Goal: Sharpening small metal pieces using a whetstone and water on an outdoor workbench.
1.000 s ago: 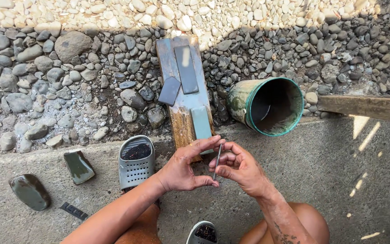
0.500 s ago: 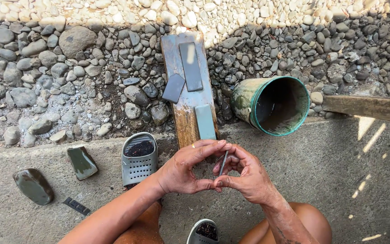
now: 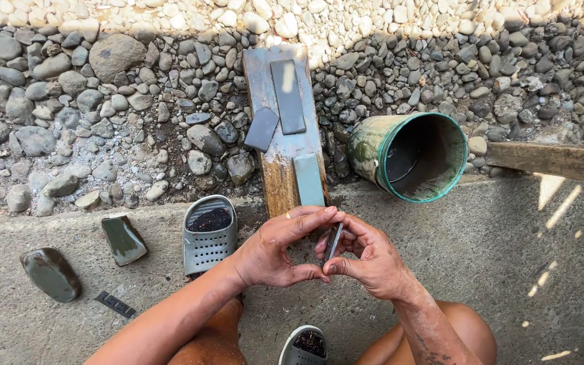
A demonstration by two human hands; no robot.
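Beyond our hands: the plank [image 3: 280,172] runs away from us, three sharpening stones [image 3: 288,96] lying on it.
Between our hands: we hold the blade [image 3: 334,241], upright.
Left of our left hand [image 3: 282,249]: a sandal [image 3: 207,233], then two loose stones [image 3: 123,238].
Beyond our right hand [image 3: 366,253], to the right: the bucket [image 3: 410,157] lies tipped on its side.

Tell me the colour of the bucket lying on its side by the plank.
The bucket is green, worn and stained outside, dark inside; the head view shows it.
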